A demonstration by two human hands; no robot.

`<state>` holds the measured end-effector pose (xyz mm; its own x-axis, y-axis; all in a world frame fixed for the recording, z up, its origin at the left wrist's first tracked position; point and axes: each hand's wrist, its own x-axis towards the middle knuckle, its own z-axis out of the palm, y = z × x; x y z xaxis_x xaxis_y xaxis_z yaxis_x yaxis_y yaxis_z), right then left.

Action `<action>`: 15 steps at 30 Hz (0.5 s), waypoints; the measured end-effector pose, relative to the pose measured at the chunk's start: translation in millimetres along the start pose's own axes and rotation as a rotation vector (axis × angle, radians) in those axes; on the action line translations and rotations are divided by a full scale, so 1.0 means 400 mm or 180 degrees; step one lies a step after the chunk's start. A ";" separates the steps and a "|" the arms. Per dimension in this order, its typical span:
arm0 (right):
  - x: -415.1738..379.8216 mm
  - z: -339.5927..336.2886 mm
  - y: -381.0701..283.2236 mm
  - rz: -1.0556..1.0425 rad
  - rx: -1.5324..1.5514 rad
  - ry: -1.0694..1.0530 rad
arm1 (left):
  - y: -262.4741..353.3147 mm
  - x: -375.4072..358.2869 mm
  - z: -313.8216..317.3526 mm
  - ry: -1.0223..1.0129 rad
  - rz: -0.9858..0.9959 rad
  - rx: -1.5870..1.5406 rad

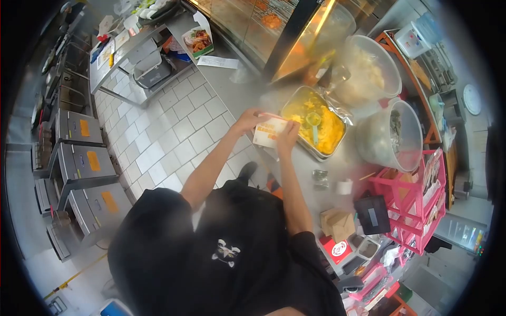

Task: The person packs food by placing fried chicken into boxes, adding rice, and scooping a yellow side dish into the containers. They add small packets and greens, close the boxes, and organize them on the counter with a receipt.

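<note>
Both my hands hold a white paper packet (270,131) printed with orange and red lettering. My left hand (246,121) pinches its upper left edge, while the fingers of my right hand (288,138) close on its right side. Just beyond the packet sits a metal tray (328,156) of yellow food (329,124). A pale green spoon (314,128) lies in the food, its handle toward me. The packet's opening and inside cannot be made out.
Two large clear tubs (392,134) stand right of the tray. Nearer are a pink rack (408,195), a black box (372,214) and a brown paper box (337,225). A glass display case (253,23) rises behind. Drawer units (87,160) line the left.
</note>
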<state>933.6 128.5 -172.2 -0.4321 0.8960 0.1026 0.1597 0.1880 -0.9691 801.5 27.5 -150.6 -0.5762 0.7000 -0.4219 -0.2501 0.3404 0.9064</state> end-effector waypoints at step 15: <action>-0.017 -0.006 -0.041 0.1074 0.0718 -0.0111 | -0.003 -0.054 0.097 0.0571 0.0690 -0.0748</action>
<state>936.3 120.2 -156.3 -0.4192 0.8774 -0.2333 0.1007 -0.2105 -0.9724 844.3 36.6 -143.3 -0.7574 0.6119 -0.2278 -0.2671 0.0280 0.9633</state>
